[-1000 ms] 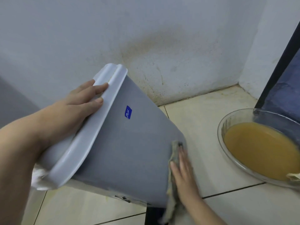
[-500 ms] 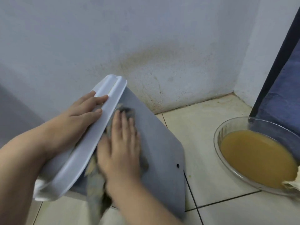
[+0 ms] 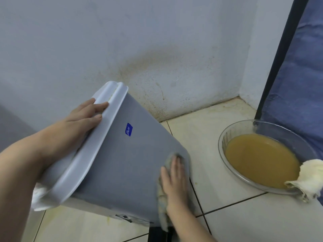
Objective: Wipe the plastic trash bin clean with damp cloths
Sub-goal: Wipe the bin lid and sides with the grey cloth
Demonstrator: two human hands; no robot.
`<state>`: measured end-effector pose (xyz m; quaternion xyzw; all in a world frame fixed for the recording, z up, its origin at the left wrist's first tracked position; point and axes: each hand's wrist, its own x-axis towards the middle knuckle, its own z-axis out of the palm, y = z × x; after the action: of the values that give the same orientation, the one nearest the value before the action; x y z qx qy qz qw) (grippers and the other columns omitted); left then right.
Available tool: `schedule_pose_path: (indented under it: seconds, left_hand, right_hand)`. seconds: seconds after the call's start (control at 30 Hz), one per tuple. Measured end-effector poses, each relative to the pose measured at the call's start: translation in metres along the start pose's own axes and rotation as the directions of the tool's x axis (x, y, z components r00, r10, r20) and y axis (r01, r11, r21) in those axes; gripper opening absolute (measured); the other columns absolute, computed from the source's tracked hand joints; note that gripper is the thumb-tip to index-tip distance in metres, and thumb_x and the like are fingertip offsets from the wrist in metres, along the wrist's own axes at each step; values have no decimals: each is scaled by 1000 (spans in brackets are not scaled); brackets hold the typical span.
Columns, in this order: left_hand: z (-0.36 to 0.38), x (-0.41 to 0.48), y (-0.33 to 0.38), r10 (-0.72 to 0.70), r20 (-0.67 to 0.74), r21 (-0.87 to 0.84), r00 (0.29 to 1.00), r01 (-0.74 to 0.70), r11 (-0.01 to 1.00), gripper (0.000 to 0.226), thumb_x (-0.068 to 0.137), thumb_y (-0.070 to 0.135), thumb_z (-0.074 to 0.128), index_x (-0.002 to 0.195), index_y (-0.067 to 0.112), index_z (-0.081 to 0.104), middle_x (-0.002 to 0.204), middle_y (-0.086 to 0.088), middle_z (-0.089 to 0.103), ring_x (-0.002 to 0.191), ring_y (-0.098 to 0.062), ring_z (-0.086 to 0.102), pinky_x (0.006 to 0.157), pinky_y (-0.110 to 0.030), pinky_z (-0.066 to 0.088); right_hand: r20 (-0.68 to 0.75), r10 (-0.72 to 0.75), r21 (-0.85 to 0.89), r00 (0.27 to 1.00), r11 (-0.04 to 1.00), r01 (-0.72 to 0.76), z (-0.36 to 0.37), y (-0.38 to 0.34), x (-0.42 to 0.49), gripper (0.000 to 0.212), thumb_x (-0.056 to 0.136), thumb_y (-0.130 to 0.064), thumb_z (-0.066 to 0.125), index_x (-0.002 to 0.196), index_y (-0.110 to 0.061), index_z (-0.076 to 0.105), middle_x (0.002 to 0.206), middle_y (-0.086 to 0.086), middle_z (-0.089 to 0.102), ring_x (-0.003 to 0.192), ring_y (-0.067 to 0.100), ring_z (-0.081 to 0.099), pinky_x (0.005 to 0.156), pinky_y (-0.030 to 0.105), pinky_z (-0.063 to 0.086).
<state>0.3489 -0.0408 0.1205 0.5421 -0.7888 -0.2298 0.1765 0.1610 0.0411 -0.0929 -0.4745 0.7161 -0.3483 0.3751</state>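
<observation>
Trash bin [image 3: 122, 163] sits tilted on the tiled floor [image 3: 201, 131]. It looks like light, stiff, slick plastic, best steadied at its white rim [image 3: 97, 147]. My left hand [image 3: 82, 119] rests there, fingers straight, thumb hidden. My right hand [image 3: 174, 182] presses a damp cloth [image 3: 161, 206] flat against the grey side, fingers together. Close by on the right, a glass bowl [image 3: 220, 142] of murky water carries a second cloth [image 3: 309, 175], near enough to knock.

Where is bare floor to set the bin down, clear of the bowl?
Bare tiles lie between the bin and the bowl, back to the wall, and in front of the bowl beside the right hand. Crowded: the bowl's right rim, where a white cloth hangs.
</observation>
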Motion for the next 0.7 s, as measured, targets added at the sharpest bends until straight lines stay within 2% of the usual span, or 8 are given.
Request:
schedule_pose_path:
  seconds: [0.07, 0.17, 0.3, 0.37, 0.47, 0.53, 0.6, 0.7]
  left_hand:
    - [-1, 2, -4, 7, -10, 5, 1000, -7, 1000, 51, 64, 70, 44, 115, 69, 45, 126, 57, 19, 119, 36, 11, 111, -27, 10]
    - [-1, 5, -8, 4, -25, 14, 1000, -3, 1000, 51, 66, 71, 44, 118, 68, 44, 125, 58, 19, 121, 35, 10, 112, -30, 10]
    - [-1, 5, -11, 1, -27, 16, 1000, -1, 1000, 52, 67, 69, 46, 119, 67, 43, 126, 59, 19, 122, 33, 12, 112, -33, 13]
    - [-1, 2, -10, -19, -29, 5, 999, 19, 1000, 53, 67, 68, 46, 119, 68, 43, 127, 59, 19, 119, 35, 12, 110, -32, 16]
    - [2, 0, 0, -6, -17, -7, 1000, 6, 1000, 49, 66, 68, 45, 115, 72, 42, 123, 62, 16, 117, 38, 9, 107, -24, 13]
    - [6, 1, 10, 14, 9, 8, 1000, -14, 1000, 40, 72, 63, 46, 109, 78, 39, 122, 63, 11, 118, 38, 4, 106, -18, 7]
    - [9, 0, 19, 16, 24, 23, 1000, -17, 1000, 33, 83, 55, 49, 104, 79, 38, 131, 56, 10, 117, 38, 0, 106, -15, 4]
    - [10, -3, 24, 9, 2, 20, 1000, -9, 1000, 37, 94, 38, 47, 106, 71, 38, 145, 38, 11, 122, 33, 4, 107, -15, 5]
  right_hand:
    - [-43, -215, -28, 976, 976, 214, 8, -59, -9, 62, 99, -47, 26, 149, -28, -5, 158, -7, -10, 145, 8, -12, 117, 30, -7]
    - [-104, -507, 104, 856, 850, 516, 9, -124, -36, 64, 89, -59, 12, 147, -39, -8, 155, -23, -13, 139, -3, -21, 113, 25, -18]
    - [-140, -652, 94, 745, 741, 665, 10, -83, -50, 59, 90, -67, 15, 145, -47, 4, 158, -16, 8, 145, 4, -1, 116, 26, -4]
    - [-134, -575, 85, 807, 805, 588, 6, -33, -35, 61, 91, -65, 19, 145, -40, 8, 157, -15, 11, 145, 5, 3, 117, 25, 1]
    - [-37, -234, 94, 972, 967, 236, -4, 26, 12, 57, 97, -50, 29, 145, -37, 2, 158, -12, -1, 145, 6, -2, 118, 26, 3]
    - [9, 32, 51, 999, 998, -32, -12, 30, 53, 60, 101, -36, 33, 150, -19, 3, 160, 3, -1, 146, 17, 3, 116, 28, 10]
    - [27, 46, -35, 999, 998, -45, -17, -3, 88, 57, 101, -31, 32, 150, -10, 11, 159, 11, -2, 146, 22, 4, 115, 30, 12]
    - [35, -163, -46, 986, 985, 165, -22, -82, 117, 56, 101, -37, 29, 150, -14, 12, 159, 3, 6, 145, 19, 11, 116, 37, 13]
